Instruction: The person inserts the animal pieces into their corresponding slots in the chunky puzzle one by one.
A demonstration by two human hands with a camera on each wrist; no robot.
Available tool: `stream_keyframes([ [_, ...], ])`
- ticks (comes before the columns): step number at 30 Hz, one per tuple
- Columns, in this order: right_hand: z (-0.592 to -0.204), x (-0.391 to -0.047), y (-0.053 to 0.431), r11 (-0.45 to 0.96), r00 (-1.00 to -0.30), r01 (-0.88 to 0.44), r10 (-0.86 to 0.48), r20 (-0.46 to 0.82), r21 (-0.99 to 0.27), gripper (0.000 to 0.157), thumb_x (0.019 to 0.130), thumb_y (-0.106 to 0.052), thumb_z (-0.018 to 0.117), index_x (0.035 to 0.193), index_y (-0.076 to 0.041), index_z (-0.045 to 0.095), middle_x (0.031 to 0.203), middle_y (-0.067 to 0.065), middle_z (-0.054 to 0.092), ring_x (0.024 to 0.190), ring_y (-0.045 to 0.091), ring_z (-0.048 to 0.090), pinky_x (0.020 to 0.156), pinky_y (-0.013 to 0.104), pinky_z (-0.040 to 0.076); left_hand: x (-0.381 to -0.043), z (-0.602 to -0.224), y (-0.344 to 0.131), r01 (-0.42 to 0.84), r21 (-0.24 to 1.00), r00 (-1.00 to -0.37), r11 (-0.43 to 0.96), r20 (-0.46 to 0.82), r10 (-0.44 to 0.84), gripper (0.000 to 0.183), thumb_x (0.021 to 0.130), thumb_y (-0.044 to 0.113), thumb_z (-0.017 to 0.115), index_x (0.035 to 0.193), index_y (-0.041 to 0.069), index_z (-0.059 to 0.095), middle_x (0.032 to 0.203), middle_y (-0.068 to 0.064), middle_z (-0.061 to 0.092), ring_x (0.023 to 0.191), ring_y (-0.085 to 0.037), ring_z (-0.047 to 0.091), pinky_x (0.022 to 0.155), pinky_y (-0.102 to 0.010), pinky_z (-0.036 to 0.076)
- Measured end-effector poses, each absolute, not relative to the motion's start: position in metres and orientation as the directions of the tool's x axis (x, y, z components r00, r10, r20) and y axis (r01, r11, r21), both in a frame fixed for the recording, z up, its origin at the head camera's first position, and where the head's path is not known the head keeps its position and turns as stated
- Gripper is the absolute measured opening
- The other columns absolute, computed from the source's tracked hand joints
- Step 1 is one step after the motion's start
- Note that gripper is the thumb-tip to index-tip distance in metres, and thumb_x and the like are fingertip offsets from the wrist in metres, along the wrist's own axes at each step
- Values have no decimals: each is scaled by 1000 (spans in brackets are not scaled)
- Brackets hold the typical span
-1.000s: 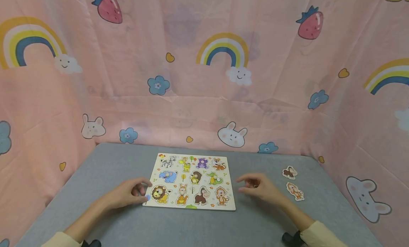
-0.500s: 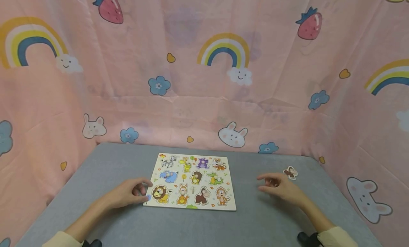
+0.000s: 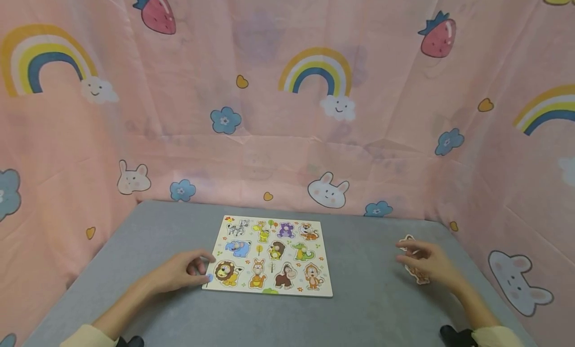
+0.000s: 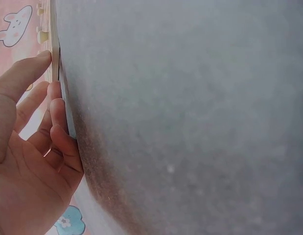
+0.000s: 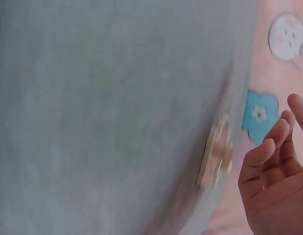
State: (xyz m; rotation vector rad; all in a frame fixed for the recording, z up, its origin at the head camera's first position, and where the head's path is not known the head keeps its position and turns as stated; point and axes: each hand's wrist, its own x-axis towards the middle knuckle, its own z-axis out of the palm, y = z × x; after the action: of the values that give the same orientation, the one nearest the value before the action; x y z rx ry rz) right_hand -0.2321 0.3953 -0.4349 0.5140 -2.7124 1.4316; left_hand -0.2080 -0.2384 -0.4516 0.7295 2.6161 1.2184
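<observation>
A white animal puzzle board lies flat on the table. My left hand rests at its left edge, thumb and index finger touching it. The left wrist view shows the thumb on the board's edge and the other fingers bent loosely beside it. Over at the right, my right hand hovers above two loose pieces, its fingers relaxed and apart. A monkey piece shows below the hand, and part of a gorilla piece above the fingers. One blurred puzzle piece appears in the right wrist view, apart from the fingers.
The grey table extends around the board. Behind it and at both sides hangs a pink printed curtain. Several knobbed animal pieces, such as the lion and the elephant, sit in the board.
My right hand has moved from beside the board's right edge rightward until it covers part of the two loose pieces. The left hand and the board stay in place.
</observation>
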Motion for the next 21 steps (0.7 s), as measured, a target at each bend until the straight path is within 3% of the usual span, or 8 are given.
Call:
stream_keyframes([
  [3,-436,-232,406,608,-942,-336,-239,237,-720,36,96,-13,72,127,5,66,116,19,66,91,18,65,71,32,52,-208,-451,-238,359,758,-866,544,54,496,39,90,19,79,121,3,63,86,1,58,71,-11,53,64,-26,43],
  [5,-439,-233,412,622,-937,-348,-237,255,-702,35,97,-13,72,127,4,66,122,19,66,97,19,65,76,30,52,-208,-451,-238,357,762,-866,541,54,496,39,90,19,79,121,3,63,86,1,58,70,-11,53,64,-26,43],
  [14,-449,-242,439,667,-972,-232,-128,198,-708,43,98,-21,71,131,5,61,116,21,64,93,9,65,67,34,53,-207,-451,-238,351,765,-868,540,50,494,39,90,18,79,121,2,63,86,0,58,70,-11,53,64,-26,43],
  [21,-450,-249,449,735,-978,-190,-88,187,-651,48,96,-28,74,131,4,63,117,24,64,100,30,64,67,34,53,-207,-451,-237,353,764,-868,540,51,495,38,90,18,79,121,2,63,86,0,58,70,-11,53,64,-26,44],
])
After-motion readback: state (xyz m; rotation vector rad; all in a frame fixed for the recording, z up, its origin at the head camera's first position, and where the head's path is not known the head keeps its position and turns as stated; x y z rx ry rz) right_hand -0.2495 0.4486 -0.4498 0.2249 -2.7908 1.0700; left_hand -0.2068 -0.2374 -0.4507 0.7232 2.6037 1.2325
